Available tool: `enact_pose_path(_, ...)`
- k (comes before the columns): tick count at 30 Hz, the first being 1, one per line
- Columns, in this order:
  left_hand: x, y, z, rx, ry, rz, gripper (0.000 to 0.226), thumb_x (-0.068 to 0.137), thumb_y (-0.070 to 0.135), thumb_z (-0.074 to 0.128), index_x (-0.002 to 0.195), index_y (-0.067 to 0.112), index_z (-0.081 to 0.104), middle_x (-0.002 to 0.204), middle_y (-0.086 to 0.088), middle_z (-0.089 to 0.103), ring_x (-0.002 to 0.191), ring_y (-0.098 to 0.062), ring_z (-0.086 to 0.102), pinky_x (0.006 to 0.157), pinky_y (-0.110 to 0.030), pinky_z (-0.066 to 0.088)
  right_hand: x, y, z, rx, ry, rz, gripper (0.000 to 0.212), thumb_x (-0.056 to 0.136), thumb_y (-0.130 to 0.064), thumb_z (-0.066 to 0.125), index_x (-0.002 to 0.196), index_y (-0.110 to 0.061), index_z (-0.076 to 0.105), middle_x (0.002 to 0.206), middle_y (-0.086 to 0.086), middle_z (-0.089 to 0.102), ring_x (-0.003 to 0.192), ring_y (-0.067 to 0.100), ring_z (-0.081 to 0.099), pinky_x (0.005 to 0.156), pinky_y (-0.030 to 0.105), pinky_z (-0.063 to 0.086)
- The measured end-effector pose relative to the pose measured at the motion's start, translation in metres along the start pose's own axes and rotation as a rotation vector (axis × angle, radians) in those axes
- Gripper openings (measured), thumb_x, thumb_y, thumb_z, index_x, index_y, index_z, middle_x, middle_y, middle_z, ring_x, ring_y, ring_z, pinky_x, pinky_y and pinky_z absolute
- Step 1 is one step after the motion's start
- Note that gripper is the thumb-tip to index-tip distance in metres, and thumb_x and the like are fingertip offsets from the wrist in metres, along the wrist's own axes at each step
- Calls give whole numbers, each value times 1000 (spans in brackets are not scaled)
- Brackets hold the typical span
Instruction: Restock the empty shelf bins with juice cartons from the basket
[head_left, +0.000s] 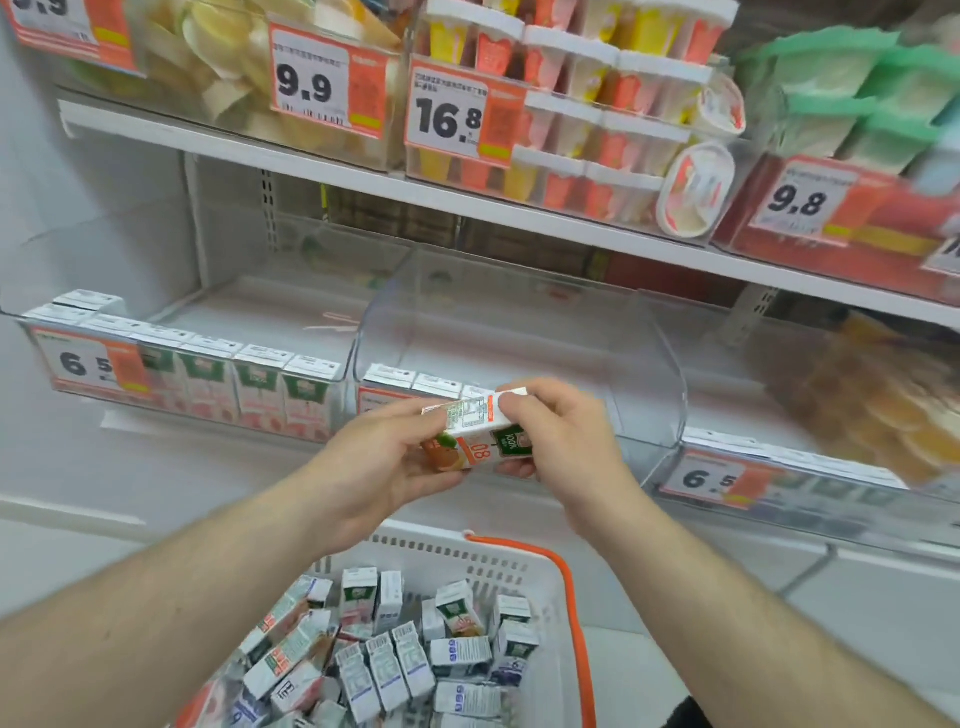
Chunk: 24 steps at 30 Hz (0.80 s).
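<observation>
Between both hands (483, 441), boxy carton (475, 434)

view: one head-worn wide-angle camera, no second view to overlap
facing: forward and down at the shelf (519, 221) front, tilted so shelf edges slope down to the right
nearness: close; forearms enter from the bottom corners, hands (483, 441) near the middle
bottom edge: looks straight down into the basket (550, 571)
top edge: upper shelf bins, cut off
edges: blurred, bowed by the lens
</observation>
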<state>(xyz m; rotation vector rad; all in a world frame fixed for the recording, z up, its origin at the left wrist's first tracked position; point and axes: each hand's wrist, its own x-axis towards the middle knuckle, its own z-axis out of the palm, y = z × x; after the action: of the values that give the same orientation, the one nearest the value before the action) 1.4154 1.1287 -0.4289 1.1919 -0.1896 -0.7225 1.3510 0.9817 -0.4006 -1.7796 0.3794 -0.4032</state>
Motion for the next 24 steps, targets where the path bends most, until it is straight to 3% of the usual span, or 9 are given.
enact_pose_path(3, 9, -8, 30, 361, 47, 182, 21, 99, 17, 52, 115, 18, 65, 106, -3, 72, 98, -19, 68, 88, -34, 52, 12, -2, -41, -97, 224, -121, 6, 73, -28, 66, 73, -27, 72, 74, -6, 71, 77, 21, 69, 70, 43, 59)
enact_pose_path(5, 22, -19, 43, 768, 183, 470, 25, 95, 22, 56, 119, 25, 62, 114, 6, 64, 102, -11, 60, 90, -27, 46, 18, -5, -71, -237, 377, -219, 8, 79, -25, 66, 77, -29, 71, 76, -14, 70, 78, 9, 65, 76, 41, 58)
enact_pose_path(7, 36, -30, 49, 1163, 239, 736, 40, 88, 28, 55, 128, 25, 58, 127, 7, 56, 117, -12, 49, 102, -32, 33, 23, -4, -92, -454, 484, -271, 12, 84, -30, 63, 91, -30, 72, 93, -12, 70, 91, 10, 62, 85, 35, 52)
enact_pose_path(10, 55, -47, 62, 1544, 203, 752, 59, 88, 31, 54, 145, 34, 40, 151, 6, 37, 141, -17, 26, 113, -40, 8, 34, 6, -108, -822, 499, -222, 25, 89, -34, 57, 106, -23, 71, 109, 3, 67, 103, 27, 58, 85, 34, 44)
enact_pose_path(13, 69, -59, 68, 1669, 219, 731, 62, 92, 32, 52, 149, 39, 30, 158, 3, 28, 147, -24, 18, 113, -49, -4, 42, 14, -107, -1016, 430, -203, 26, 92, -35, 54, 103, -18, 70, 110, 9, 64, 102, 35, 58, 81, 37, 45)
enact_pose_path(19, 79, -69, 69, 1704, 270, 741, 54, 80, 29, 67, 132, 37, 54, 138, -1, 55, 132, -32, 44, 109, -55, 8, 54, 21, -98, -1224, 211, -83, 17, 91, -35, 54, 85, -19, 59, 99, 10, 61, 90, 35, 55, 70, 32, 36)
enact_pose_path(24, 78, -69, 72, 1691, 299, 750, 54, 81, 29, 63, 133, 38, 52, 142, 2, 51, 135, -30, 38, 110, -53, 3, 61, 28, -93, -1249, 68, 111, 23, 90, -35, 52, 84, -13, 56, 80, 8, 54, 77, 33, 49, 67, 30, 39)
